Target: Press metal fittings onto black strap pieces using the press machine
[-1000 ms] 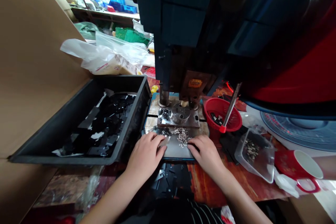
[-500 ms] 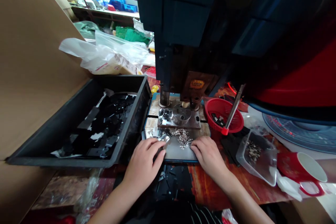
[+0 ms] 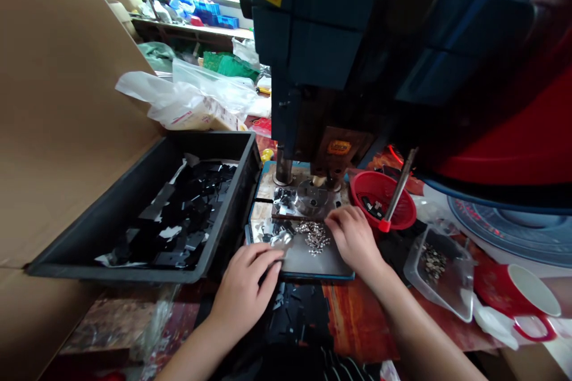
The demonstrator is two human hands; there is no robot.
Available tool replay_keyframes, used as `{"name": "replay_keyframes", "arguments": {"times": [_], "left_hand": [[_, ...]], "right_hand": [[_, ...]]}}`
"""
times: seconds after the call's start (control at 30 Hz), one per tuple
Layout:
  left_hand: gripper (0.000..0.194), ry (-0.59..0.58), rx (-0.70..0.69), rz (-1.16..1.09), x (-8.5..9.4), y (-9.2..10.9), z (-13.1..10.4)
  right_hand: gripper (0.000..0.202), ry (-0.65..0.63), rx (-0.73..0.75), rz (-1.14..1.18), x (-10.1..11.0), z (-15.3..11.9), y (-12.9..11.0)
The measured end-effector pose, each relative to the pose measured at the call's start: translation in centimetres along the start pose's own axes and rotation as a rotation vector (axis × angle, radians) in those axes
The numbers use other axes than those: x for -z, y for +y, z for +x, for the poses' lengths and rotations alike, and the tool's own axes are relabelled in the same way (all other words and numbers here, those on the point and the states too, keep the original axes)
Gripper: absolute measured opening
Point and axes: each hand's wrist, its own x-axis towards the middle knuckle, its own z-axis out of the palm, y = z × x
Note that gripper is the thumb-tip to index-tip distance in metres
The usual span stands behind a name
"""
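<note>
The blue press [image 3: 322, 41] stands over its bed, with the black tray [image 3: 201, 274] close along the left side and the red basket [image 3: 404, 220] at the right. The pile of small metal pieces [image 3: 316, 238] lies on the bare plate [image 3: 322, 265] between the hands, back from the front edge. The right hand [image 3: 355, 238] curls beside the pile, fingertips nearly together, the left hand [image 3: 248, 280] curves loosely at the left front edge; whether either grips anything cannot be told.

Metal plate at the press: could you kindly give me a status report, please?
Left hand at left of metal plate, grip unclear. Right hand beside shiny pile on it, grip unclear. Possible snag: red-tipped rod, right of right hand.
</note>
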Motion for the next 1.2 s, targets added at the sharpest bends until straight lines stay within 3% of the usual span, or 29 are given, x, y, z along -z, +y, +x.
{"name": "replay_keyframes", "arguments": {"times": [0.1,0.2,0.37,0.53,0.67,0.73,0.83,0.9,1.03,1.2], "left_hand": [[0.020,0.060,-0.044,-0.017,-0.8,0.2,2.0],[0.021,0.095,-0.057,-0.047,-1.8,0.3,3.5],[0.023,0.123,0.014,-0.118,-2.8,0.3,4.2],[0.022,0.149,0.052,-0.150,-2.7,0.1,4.0],[0.022,0.150,0.075,-0.157,-2.6,0.0,4.0],[0.022,0.150,0.073,-0.160,-2.6,0.0,4.0],[0.021,0.164,0.059,-0.170,-2.8,0.0,4.1],[0.021,0.164,0.059,-0.170,-3.0,0.0,4.1],[0.021,0.165,0.058,-0.159,-3.1,0.1,4.2],[0.020,0.181,0.052,-0.150,-3.1,0.0,4.3]], "right_hand": [[0.018,0.050,0.036,-0.007,-0.3,3.7,-0.3],[0.020,0.017,0.090,-0.072,-0.6,5.4,-0.4],[0.024,0.054,0.154,-0.135,-0.7,4.5,-0.1],[0.031,0.091,0.179,-0.041,-0.7,3.2,0.2],[0.028,0.078,0.144,0.073,1.1,-0.1,-0.6],[0.020,-0.092,0.131,0.148,2.4,-2.9,-1.2],[0.020,-0.450,0.108,0.150,3.2,-7.6,-1.8],[0.022,-0.551,0.052,0.062,2.6,-10.5,-2.0],[0.056,-0.445,-0.050,-0.086,-0.2,-14.1,-2.4],[0.049,-0.325,-0.075,-0.019,-1.8,-14.7,-2.6]]}}
